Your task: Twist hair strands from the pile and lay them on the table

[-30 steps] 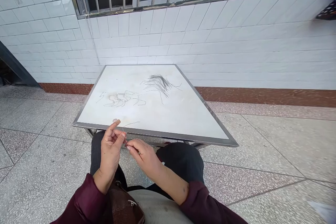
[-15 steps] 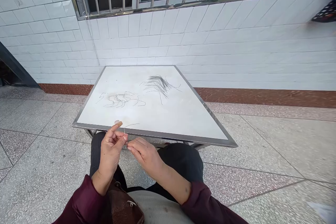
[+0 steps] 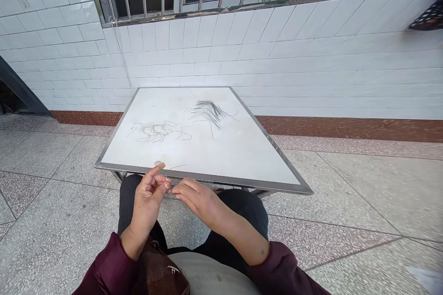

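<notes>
Strand of thin, dark, wire-like material (image 3: 178,166) stands at the near edge of the white rectangular table with a grey metal rim (image 3: 242,156), held clear of the person's lap. The bare left hand (image 3: 148,196) pinches it between thumb and fingertip, the other fingers loosely curled. The bare right hand (image 3: 202,205) has its fingertips drawn together just beside that pinch; whether they grip the lower end, I cannot tell. It should be very light, springy enough to keep a bend, and easily kinked or lost from sight; a fingertip pinch close to the bend would suit it best. From the left fingertips a short length points upward and away, then the long axis seems to turn rightward over the rim, the free tip pointing right. Farther back lie the dark sheaf of fine strands (image 3: 209,109) and the scattered bent strands (image 3: 161,132).
</notes>
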